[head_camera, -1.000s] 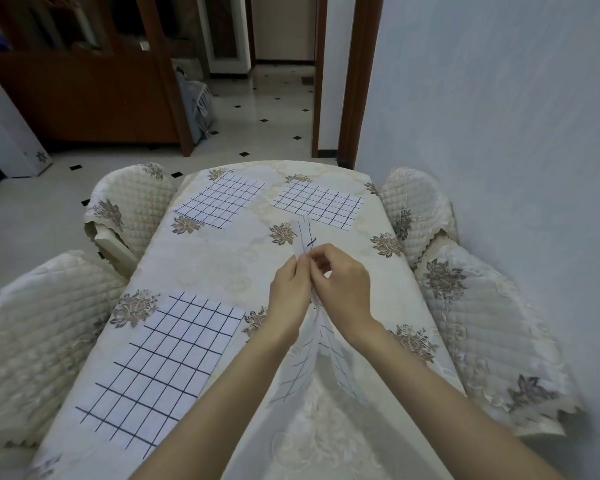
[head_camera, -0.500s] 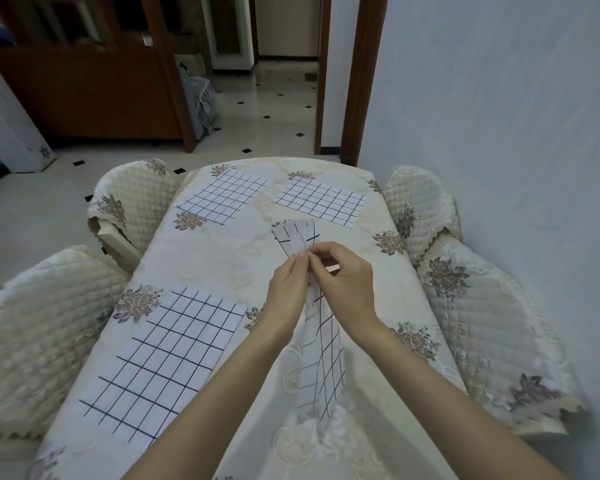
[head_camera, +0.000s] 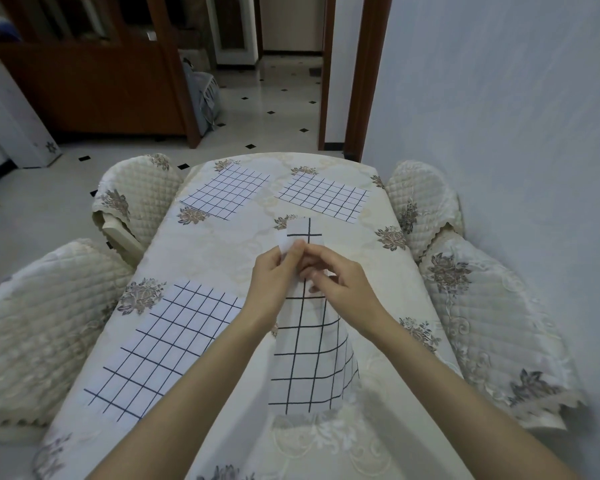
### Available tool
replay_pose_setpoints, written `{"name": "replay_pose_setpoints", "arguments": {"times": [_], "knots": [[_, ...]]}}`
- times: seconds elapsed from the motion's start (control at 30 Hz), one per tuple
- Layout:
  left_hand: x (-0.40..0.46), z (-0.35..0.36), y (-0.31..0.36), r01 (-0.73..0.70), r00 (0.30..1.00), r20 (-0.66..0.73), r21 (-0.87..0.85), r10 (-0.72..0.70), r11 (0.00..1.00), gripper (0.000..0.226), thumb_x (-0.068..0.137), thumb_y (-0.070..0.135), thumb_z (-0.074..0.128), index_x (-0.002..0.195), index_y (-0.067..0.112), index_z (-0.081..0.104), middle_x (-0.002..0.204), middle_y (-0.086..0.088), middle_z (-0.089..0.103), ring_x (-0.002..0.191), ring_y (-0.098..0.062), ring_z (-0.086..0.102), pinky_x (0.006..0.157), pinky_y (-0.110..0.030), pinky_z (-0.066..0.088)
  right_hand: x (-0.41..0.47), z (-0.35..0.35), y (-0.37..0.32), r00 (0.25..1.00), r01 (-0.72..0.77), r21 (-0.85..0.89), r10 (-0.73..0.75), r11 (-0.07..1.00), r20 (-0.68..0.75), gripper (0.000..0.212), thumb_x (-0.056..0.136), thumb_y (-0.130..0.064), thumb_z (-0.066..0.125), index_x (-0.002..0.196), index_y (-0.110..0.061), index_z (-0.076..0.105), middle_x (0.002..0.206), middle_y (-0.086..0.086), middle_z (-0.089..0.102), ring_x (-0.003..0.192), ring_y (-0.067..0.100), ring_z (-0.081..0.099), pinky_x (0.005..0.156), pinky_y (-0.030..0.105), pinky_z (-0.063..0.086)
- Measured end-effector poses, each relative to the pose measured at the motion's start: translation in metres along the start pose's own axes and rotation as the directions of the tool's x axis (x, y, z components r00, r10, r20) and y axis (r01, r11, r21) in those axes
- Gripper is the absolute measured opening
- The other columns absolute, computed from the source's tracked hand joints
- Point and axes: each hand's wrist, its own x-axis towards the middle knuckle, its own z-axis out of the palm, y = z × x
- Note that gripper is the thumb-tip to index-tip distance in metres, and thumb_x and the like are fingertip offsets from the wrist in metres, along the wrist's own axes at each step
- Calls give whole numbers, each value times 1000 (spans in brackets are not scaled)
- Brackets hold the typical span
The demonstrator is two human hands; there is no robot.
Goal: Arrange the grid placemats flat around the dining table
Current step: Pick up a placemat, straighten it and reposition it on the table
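Three grid placemats (head_camera: 168, 344) lie flat; my left hand (head_camera: 274, 275) and right hand (head_camera: 340, 282) pinch the fourth placemat (head_camera: 312, 362), folded; next I'd spread it open onto the dining table (head_camera: 222, 258).

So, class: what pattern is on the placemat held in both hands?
White with a black grid, on the held placemat; head view.

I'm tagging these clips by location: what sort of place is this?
Most likely a home dining room: a table under a floral embroidered cloth, quilted-covered chairs along both sides, a wooden cabinet and a tiled hallway beyond.
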Motion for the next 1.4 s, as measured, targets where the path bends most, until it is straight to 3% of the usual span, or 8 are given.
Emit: {"name": "replay_pose_setpoints", "arguments": {"times": [0.13,0.27,0.47,0.57,0.73,0.9,1.2,1.4], "knots": [[4,-10,-1,-35,997,62,18,33,999,36,96,27,56,84,-5,67,74,-15,63,71,-14,63,69,-21,49,0,-10,-3,988,-109,120,94,987,123,46,91,11,42,118,-21,61,90,3,70,76,16,66,67,25,53],[3,-19,2,-84,972,227,61,68,995,16,92,10,60,94,9,75,82,2,76,82,-6,70,76,-16,50,-2,-25,-7,977,-167,180,138,969,163,31,95,8,44,110,-7,67,81,7,72,68,16,67,63,24,53],[8,-37,5,-84,958,287,171,32,982,16,89,4,64,92,15,75,89,6,77,89,-8,71,79,-19,52,2,-51,-3,991,-125,214,133,969,-25,19,91,5,57,96,-8,69,75,2,73,65,13,66,60,22,52],[10,-49,9,-126,936,351,259,28,958,15,90,5,63,97,9,76,100,0,77,97,-7,69,87,-18,51,9,-71,9,988,-103,51,108,993,-107,27,85,2,67,103,-16,69,94,-2,73,86,13,67,74,27,55],[12,-62,18,-162,910,414,302,24,939,17,92,4,59,101,7,73,102,7,75,100,-3,67,87,-14,48,22,-92,23,971,-135,-353,195,926,140,63,72,-20,84,128,-33,58,132,-15,50,126,2,46,101,24,42],[14,-74,22,-216,885,464,335,39,917,19,94,6,57,103,13,73,110,4,74,108,-9,66,95,-23,49,33,-98,38,951,-169,-473,269,865,151,44,67,-23,88,101,-33,62,138,-7,49,125,9,46,110,35,36],[17,-102,15,-157,920,392,316,22,936,26,94,21,53,110,7,69,116,-8,71,115,-26,63,101,-40,48,21,-111,39,931,-291,-153,316,944,182,50,67,-42,81,96,-4,70,100,17,71,81,22,59,82,36,45],[25,-97,4,-27,957,286,236,-43,971,21,100,10,44,106,10,64,93,2,75,88,-13,70,69,-25,57,10,-109,25,942,-329,100,319,939,104,43,75,-35,69,108,-8,64,90,4,76,79,15,72,64,27,58]]}}
